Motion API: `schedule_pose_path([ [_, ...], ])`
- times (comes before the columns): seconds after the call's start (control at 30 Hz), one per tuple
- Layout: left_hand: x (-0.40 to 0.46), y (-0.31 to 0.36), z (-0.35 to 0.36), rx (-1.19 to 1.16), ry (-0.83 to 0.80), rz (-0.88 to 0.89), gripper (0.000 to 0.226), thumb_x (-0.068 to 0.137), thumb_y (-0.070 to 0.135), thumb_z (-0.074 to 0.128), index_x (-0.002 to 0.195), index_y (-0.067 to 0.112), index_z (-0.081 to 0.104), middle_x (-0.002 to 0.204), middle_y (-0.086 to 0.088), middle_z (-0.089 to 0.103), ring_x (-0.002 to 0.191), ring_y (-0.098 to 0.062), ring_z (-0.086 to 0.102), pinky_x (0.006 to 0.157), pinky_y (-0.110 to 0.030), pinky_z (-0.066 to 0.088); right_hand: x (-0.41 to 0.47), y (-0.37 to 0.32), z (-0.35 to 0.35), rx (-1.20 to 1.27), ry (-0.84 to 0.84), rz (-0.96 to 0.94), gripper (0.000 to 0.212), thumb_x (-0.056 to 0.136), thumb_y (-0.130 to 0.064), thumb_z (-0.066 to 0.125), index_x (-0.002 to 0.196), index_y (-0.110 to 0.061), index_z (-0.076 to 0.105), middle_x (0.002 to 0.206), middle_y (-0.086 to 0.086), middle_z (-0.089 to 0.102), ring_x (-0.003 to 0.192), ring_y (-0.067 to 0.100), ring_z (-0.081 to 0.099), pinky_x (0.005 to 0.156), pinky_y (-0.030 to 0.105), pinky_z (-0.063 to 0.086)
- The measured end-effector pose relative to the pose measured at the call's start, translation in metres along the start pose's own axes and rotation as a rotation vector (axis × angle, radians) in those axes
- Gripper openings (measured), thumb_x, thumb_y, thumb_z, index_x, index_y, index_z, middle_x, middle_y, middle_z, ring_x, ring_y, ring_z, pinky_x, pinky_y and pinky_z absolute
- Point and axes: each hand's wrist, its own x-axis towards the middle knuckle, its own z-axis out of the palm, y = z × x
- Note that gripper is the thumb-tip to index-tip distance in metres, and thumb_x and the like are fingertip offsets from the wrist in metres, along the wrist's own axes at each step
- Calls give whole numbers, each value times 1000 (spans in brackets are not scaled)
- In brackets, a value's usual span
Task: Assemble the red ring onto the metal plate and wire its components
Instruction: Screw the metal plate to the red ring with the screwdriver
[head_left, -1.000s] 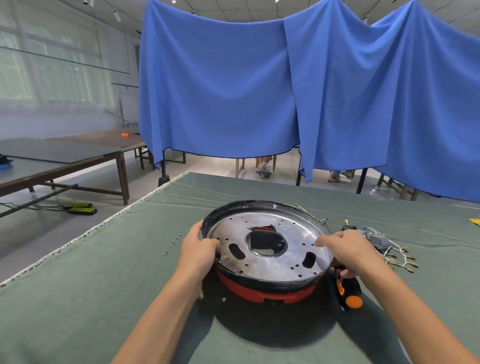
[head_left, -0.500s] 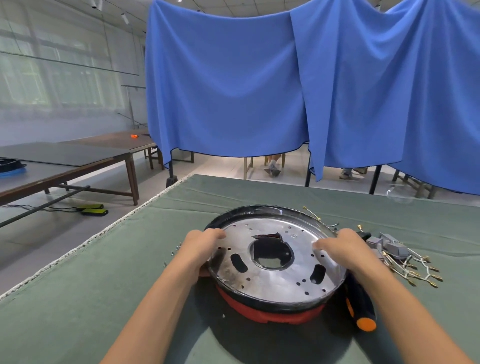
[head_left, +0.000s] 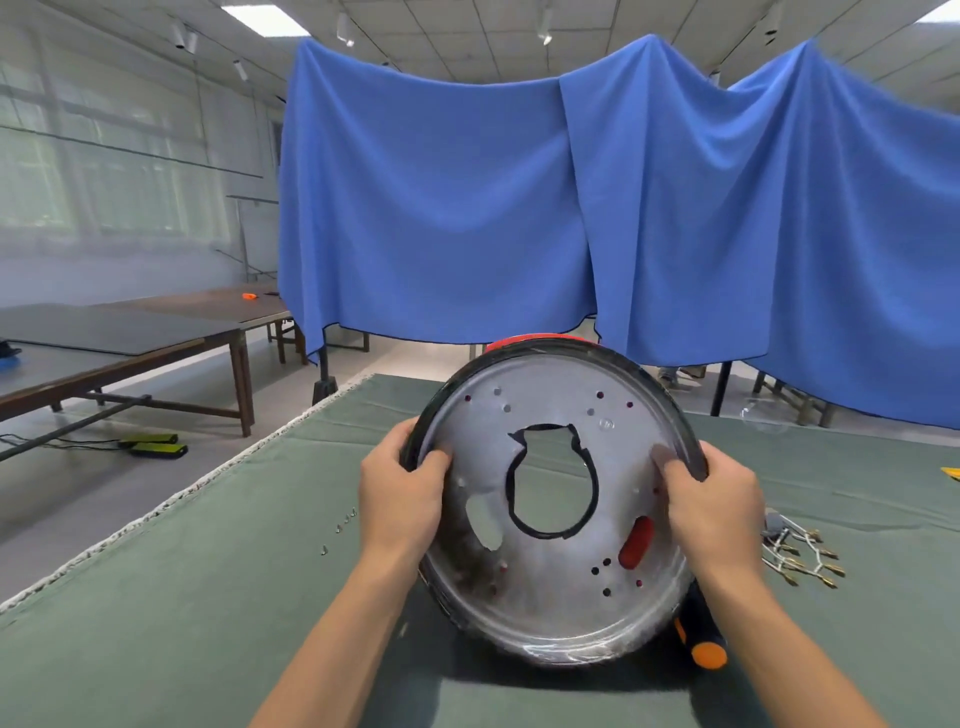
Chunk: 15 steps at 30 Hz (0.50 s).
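Metal plate (head_left: 556, 525) tilted near upright over the green table (head_left: 182, 597), red ring (head_left: 540, 340) behind its 12 o'clock edge — gripped at 9 by left hand (head_left: 400, 499), at 3 by right hand (head_left: 714, 512), fingers curled over the rim; best turned slowly, grips level.

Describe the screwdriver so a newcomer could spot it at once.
Start at the green-covered table and find the round metal plate that the left hand and right hand hold tilted up. The screwdriver lies on the cloth at the plate's lower right edge, partly hidden behind it. Its black handle with an orange end cap sets it apart from the brass-tipped white wires farther right.
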Motion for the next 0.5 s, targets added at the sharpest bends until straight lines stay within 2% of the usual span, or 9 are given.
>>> schedule_pose_path([
  [0.13, -1, -4, -2, 14, -7, 86, 28, 90, 6, 58, 99, 30, 69, 90, 16, 72, 88, -5, 66, 83, -29, 52, -2, 3, 3, 41, 49, 16, 37, 94, -20, 55, 62, -3, 45, 51, 2, 42, 53, 20, 34, 51, 32, 28],
  [0.3, 0, 0, -4, -49, 28, 61, 32, 91, 7, 60, 90, 36, 72, 84, 16, 74, 80, -5, 68, 78, -30, 54, -1, 4, 4, 59, 62, 23, 42, 94, -27, 55, 57, -11, 44, 46, -4, 41, 49, 17, 36, 49, 31, 27],
  [0.43, 2, 3, -4, -98, 75, 14, 19, 87, 7, 65, 95, 20, 76, 81, 10, 75, 76, -9, 66, 81, -40, 57, 1, 4, 5, 33, 56, 18, 40, 95, -34, 53, 64, -8, 53, 54, 1, 53, 55, 21, 46, 52, 31, 32],
  [0.5, 2, 4, -3, -122, 93, -11, 17, 85, 8, 68, 93, 20, 76, 81, 8, 75, 80, -15, 68, 83, -43, 57, 1, 3, 5, 21, 61, 23, 41, 95, -33, 52, 64, -6, 52, 54, 3, 51, 54, 22, 44, 52, 31, 31],
])
